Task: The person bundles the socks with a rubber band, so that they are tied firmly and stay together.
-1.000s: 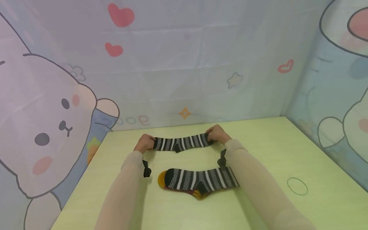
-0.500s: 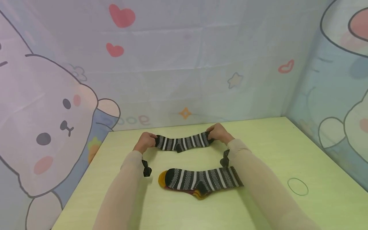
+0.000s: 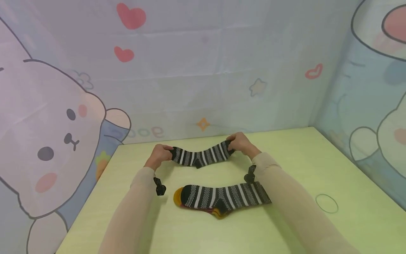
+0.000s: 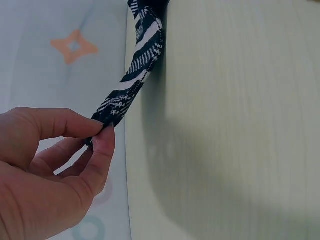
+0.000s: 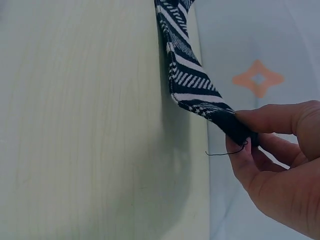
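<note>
A black-and-white striped sock (image 3: 203,158) stretches between both hands near the table's back edge, its ends raised and its middle sagging. My left hand (image 3: 160,154) pinches one end; in the left wrist view the thumb and fingers meet on the dark tip of the sock (image 4: 131,82). At the other end my right hand (image 3: 241,144) pinches the dark band, and a loose thread (image 5: 225,153) hangs there in the right wrist view. Closer to me lie more socks (image 3: 222,199), a striped one on top with mustard and dark red showing beneath. The right sleeve partly covers their end.
A thin green ring-shaped band (image 3: 326,203) lies on the pale yellow-green table (image 3: 295,165) at the right. Printed cloth (image 3: 203,88) hangs behind the table and along both sides.
Both hands have risen slightly with the sock's ends, the right one more, and the sock now sags in the middle. The lower socks and the green band stay in place.
</note>
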Demonstrator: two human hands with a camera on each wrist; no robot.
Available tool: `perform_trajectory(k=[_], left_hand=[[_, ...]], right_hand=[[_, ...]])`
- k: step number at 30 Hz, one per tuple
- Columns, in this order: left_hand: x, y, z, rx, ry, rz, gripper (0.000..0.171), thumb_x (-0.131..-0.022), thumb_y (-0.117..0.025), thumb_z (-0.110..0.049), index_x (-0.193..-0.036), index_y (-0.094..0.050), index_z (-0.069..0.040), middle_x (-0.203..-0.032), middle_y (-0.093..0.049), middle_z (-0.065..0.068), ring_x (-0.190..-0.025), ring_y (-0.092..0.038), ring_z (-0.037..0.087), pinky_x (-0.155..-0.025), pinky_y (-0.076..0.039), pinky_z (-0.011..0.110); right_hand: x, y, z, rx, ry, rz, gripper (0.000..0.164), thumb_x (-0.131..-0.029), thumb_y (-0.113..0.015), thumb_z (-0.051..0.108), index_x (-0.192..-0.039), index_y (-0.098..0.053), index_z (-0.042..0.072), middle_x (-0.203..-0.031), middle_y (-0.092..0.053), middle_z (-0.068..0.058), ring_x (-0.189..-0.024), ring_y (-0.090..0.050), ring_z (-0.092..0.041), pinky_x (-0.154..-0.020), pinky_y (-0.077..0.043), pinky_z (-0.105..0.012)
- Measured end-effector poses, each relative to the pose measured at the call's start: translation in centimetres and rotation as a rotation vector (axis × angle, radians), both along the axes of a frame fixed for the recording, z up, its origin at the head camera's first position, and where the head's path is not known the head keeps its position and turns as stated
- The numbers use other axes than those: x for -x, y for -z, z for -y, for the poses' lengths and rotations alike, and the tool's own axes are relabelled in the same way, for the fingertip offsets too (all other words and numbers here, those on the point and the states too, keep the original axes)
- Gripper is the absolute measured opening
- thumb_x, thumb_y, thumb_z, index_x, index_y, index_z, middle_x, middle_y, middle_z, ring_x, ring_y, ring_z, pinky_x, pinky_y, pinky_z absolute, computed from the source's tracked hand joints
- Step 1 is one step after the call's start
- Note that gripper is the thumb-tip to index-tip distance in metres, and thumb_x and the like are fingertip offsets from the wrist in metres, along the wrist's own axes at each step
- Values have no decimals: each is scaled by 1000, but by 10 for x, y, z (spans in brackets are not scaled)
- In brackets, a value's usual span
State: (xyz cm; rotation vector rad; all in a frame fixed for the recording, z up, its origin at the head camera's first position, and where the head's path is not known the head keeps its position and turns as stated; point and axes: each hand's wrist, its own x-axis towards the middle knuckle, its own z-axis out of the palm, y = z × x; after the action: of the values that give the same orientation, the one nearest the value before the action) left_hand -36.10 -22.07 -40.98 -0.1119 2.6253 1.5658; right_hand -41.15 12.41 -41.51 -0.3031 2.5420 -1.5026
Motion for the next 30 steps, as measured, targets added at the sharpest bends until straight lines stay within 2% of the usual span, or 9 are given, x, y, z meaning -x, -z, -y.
perform_trajectory(k=[5, 8, 13, 16, 20, 30], left_hand=[[0, -3, -1, -8, 15, -7, 48, -86, -50, 9, -134, -58, 7, -107, -59, 16, -86, -50, 23, -84, -43, 46], [1, -4, -2, -26, 36, -20, 47, -87, -51, 8, -134, -58, 7, -108, -60, 16, -88, -52, 24, -86, -44, 47], [-2, -7, -5, -50, 67, -16, 48, -86, -53, 9, -133, -59, 5, -113, -59, 18, -87, -51, 23, -80, -42, 43], [-6, -10, -8, -32, 83, -24, 50, -85, -54, 8, -134, -60, 3, -127, -58, 19, -94, -51, 25, -82, -43, 41], [-14, -16, -12, -8, 112, -52, 51, -85, -55, 6, -136, -59, 1, -141, -53, 21, -107, -53, 27, -91, -45, 43], [-34, -27, -23, -74, 164, -99, 50, -86, -58, 6, -135, -60, 1, -131, -60, 21, -110, -59, 30, -101, -44, 50]], right_hand=[[-2, -2, -3, -6, -1, 15, 51, -90, -64, -7, -140, -52, -8, -146, -45, -26, -127, -50, -40, -96, -50, -44], [-4, -4, -4, 20, -2, 24, 51, -89, -64, -6, -139, -52, -8, -144, -47, -26, -125, -53, -39, -94, -51, -42], [-13, -7, -9, 76, -26, 38, 50, -90, -62, -6, -139, -51, -10, -144, -44, -28, -126, -51, -40, -96, -50, -44], [-20, -9, -13, 89, -40, 41, 51, -92, -60, -4, -141, -49, -9, -146, -43, -29, -129, -48, -42, -99, -47, -47], [-29, -13, -22, 109, -43, 44, 52, -92, -58, -3, -142, -48, -7, -146, -42, -27, -131, -46, -43, -103, -44, -50], [-49, -20, -50, 111, -58, -2, 53, -93, -58, 0, -144, -47, -5, -148, -39, -27, -126, -51, -41, -104, -42, -49]])
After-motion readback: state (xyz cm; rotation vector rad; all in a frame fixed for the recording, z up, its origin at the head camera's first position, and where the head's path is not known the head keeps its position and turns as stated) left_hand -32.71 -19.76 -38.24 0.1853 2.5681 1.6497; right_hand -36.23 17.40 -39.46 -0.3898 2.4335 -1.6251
